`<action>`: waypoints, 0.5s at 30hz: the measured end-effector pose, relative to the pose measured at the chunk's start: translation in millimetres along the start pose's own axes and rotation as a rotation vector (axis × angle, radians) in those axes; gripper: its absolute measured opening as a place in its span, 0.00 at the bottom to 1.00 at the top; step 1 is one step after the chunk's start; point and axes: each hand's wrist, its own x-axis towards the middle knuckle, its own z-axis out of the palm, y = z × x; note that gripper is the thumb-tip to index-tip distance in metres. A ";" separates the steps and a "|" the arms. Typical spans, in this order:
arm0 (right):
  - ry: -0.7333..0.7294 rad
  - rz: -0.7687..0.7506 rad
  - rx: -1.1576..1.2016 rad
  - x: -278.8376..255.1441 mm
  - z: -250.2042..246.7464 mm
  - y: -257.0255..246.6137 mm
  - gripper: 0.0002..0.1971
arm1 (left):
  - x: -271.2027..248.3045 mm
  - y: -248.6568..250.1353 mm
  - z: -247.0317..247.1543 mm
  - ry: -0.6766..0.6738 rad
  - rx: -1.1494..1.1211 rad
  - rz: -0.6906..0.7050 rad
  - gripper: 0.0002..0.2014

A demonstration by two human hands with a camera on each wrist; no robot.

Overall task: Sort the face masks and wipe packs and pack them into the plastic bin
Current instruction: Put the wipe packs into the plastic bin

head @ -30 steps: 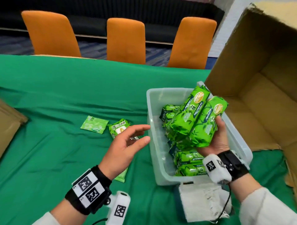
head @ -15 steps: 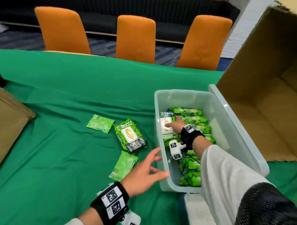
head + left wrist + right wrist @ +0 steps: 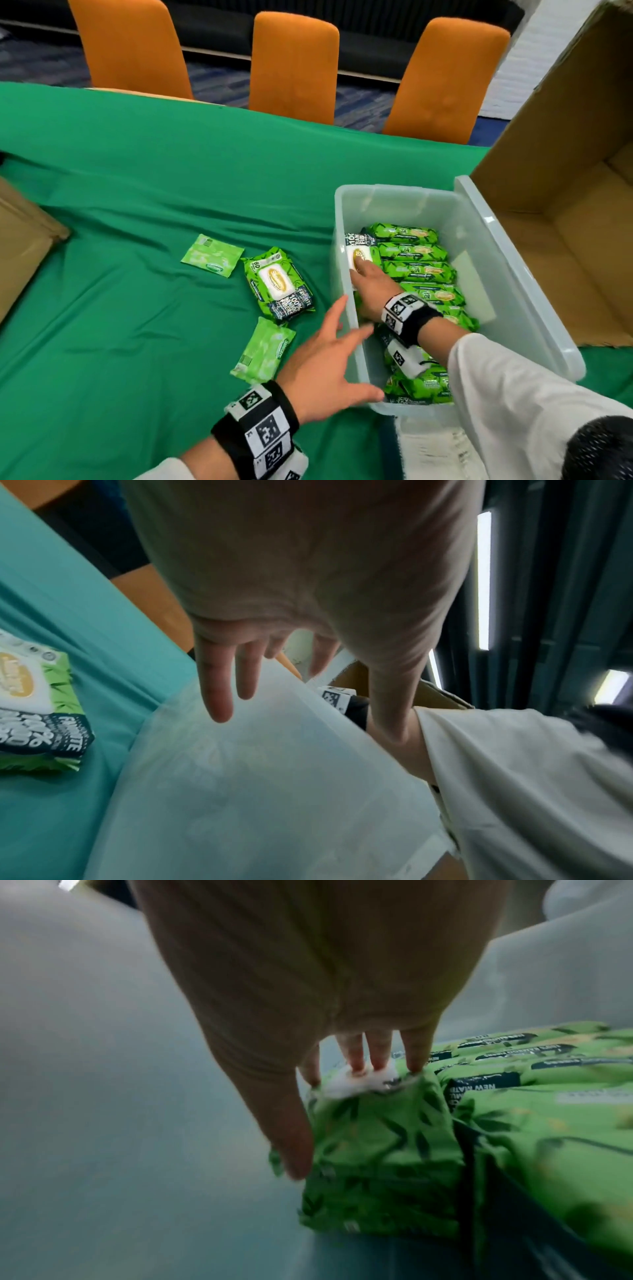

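Observation:
A clear plastic bin point(image 3: 479, 219) stands at the right on the green cloth, with a row of green wipe packs point(image 3: 414, 253) on edge inside it. My right hand point(image 3: 368, 282) reaches into the bin, and its straight fingers point(image 3: 380, 1053) press on the white lid of a flat wipe pack point(image 3: 377, 1137) by the left wall. My left hand point(image 3: 325, 359) is open with fingers spread against the outside of the bin wall point(image 3: 257, 777). On the cloth lie one more wipe pack point(image 3: 279, 284) and two thin pale green sachets point(image 3: 209, 255) point(image 3: 263, 346).
A large open cardboard box point(image 3: 565, 212) stands right of the bin. Another cardboard piece point(image 3: 20, 246) lies at the left edge. Three orange chairs point(image 3: 291, 65) line the table's far side. A white cloth point(image 3: 431, 442) lies in front of the bin.
One second ago my right hand held two wipe packs above the bin; they now stand inside and it presses on a flat pack. My left hand has moved right to the bin wall.

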 end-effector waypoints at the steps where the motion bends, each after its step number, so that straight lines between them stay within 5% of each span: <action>1: 0.019 -0.005 -0.072 1.1 7.1 0.8 0.54 | 0.7 1.2 2.3 -0.002 0.040 0.008 0.38; 4: 0.040 0.024 -0.234 0.5 18.2 1.5 0.57 | -1.9 5.2 8.1 -0.006 0.087 0.012 0.24; 11: 0.152 0.002 -0.313 21.7 16.9 2.3 0.45 | -2.6 12.6 5.8 -0.012 0.196 0.000 0.22; 15: 0.199 0.029 -0.290 30.1 14.0 10.5 0.53 | -4.3 18.3 7.2 -0.025 0.213 0.018 0.19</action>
